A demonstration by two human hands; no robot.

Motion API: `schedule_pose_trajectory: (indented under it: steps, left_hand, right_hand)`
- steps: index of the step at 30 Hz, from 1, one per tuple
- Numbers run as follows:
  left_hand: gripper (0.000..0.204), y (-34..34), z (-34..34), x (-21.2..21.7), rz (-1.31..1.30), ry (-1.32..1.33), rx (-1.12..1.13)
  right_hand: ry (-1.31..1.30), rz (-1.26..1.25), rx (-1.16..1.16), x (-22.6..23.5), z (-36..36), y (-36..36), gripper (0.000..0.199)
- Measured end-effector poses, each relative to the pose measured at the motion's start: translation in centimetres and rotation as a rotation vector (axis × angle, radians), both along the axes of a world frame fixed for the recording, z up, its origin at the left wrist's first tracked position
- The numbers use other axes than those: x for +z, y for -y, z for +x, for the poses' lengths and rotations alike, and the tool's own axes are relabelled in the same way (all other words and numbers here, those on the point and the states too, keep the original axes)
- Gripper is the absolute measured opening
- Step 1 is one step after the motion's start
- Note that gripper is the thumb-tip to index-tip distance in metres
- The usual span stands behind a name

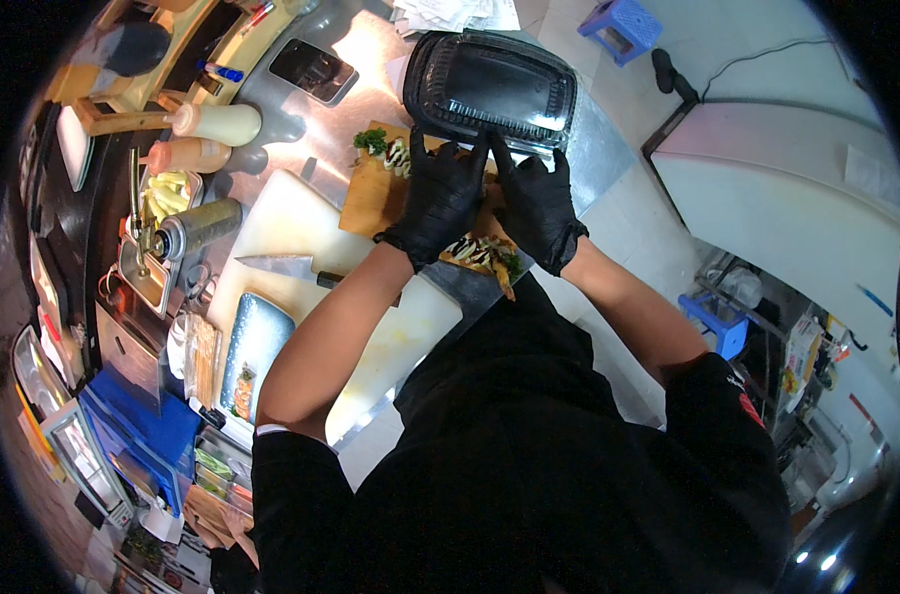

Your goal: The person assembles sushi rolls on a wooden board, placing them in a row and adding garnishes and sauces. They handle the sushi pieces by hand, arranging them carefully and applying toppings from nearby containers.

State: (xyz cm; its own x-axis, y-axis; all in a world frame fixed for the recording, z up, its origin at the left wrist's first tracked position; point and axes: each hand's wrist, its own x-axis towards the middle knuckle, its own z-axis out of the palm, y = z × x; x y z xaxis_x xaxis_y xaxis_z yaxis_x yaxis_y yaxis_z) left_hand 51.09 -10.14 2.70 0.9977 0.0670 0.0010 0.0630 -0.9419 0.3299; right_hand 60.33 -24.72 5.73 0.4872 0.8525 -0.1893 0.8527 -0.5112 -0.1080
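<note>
Sauce-striped food pieces [481,252] with green garnish lie on a brown wooden board [371,206]

The food shows at both ends of the board, beyond the gloves: one portion at the upper left, another at the lower right, whose orange-brown tip juts toward the person's black clothing [529,465]. The left hand [440,198] and right hand [541,203], in black gloves, cover the middle of the board, backs up and fingers spread. Their undersides are hidden, so I cannot tell whether either grips anything. The fingertips reach the near rim of a black plastic container with a ribbed edge [491,84]; contact is unclear.

White paper slips [458,14] beyond the container carry print too small to read. Small pale marks and a red patch sit on the black right sleeve [749,404], also unreadable.

Along its right side, the grey steel table [605,160] ends in a diagonal edge near the container and the right hand, with pale floor [618,267] past it. A strip of bare wood shows left of the left hand. Beside the board lies a large white cutting board [410,342], where a steel-bladed knife [277,264] points left, its dark handle partly behind the left forearm. Steel surface separates the container from a black-screened phone [313,71].
</note>
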Motion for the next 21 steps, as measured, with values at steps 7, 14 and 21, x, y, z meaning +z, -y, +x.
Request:
schedule_pose_trajectory:
  steps: [7,14,21]
  left_hand:
    - [0.079,-0.1,-1.3,1.4,-0.047,0.043,0.035]
    - [0.062,-2.9,-12.8,12.3,-0.37,0.321,0.49]
    - [0.068,-1.4,-29.1,11.3,-0.357,0.301,1.075]
  right_hand:
    - [0.024,-0.009,0.052,0.1,-0.1,-0.1,0.101]
    - [-0.247,0.302,-0.072,5.8,2.9,2.3,0.078]
    - [-0.412,0.332,-0.253,4.5,6.7,9.4,0.065]
